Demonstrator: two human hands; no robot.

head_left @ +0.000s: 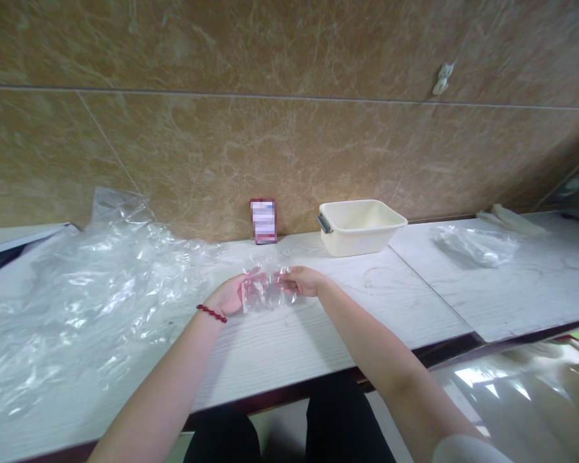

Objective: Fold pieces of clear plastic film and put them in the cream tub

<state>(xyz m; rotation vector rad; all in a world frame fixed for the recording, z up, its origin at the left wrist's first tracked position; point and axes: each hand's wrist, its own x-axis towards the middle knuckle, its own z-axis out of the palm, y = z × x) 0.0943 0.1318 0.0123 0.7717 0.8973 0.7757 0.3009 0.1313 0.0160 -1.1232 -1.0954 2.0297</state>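
Note:
A clear plastic bag (269,292) is held up between my two hands, just above the white wood-grain table. My left hand (232,292), below a red bead bracelet (212,313), grips its left side, the fingers partly seen through the film. On the other side my right hand (305,281) pinches the bag's right edge. Nothing can be made out inside the bag. To the left spreads a big heap of clear plastic bags (106,283), its nearest edge close to my left hand.
A cream plastic bin (361,241) with a grey handle stands against the tiled wall. A phone-like object with a blurred face (264,220) leans on the wall. Farther right lie a clear plastic bundle (477,245) and a pale strip (516,220). The table's front edge (280,389) runs above my knees.

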